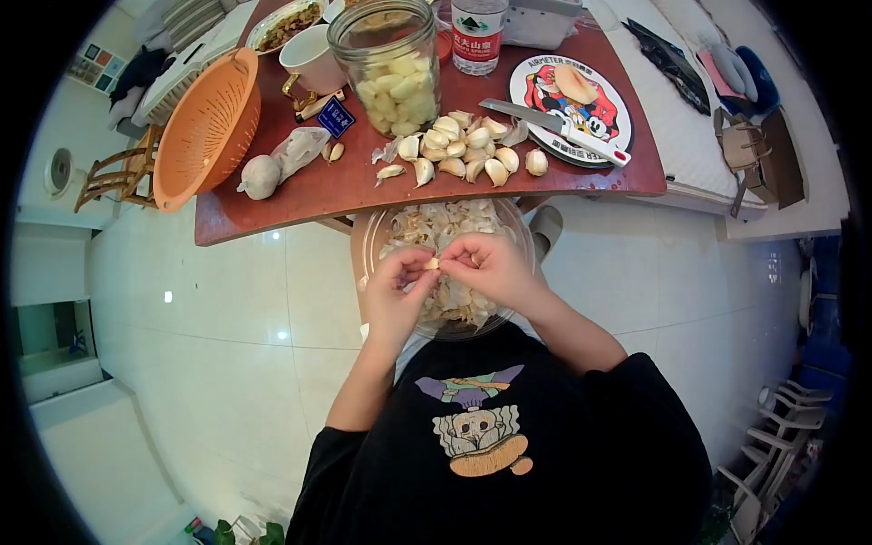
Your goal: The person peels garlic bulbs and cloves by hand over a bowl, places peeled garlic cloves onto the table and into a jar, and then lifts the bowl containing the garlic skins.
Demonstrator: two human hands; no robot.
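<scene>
My left hand (401, 289) pinches a small garlic clove (432, 263) between thumb and fingers. From the other side my right hand (487, 269) touches the same clove with closed fingertips. Both hands are above a clear bowl (366, 243) holding many papery garlic skins (459, 304). On the red table (300, 211) beyond them lies a pile of unpeeled cloves (463, 150). Behind the pile, a glass jar (386, 68) holds peeled cloves (397, 98).
An orange colander (207, 130), a garlic bulb (261, 177), a white mug (312, 61) and a water bottle (477, 36) stand on the table. A knife (556, 126) with a white handle rests across a printed plate (610, 91). White stacked chairs (781, 431) are at the lower right.
</scene>
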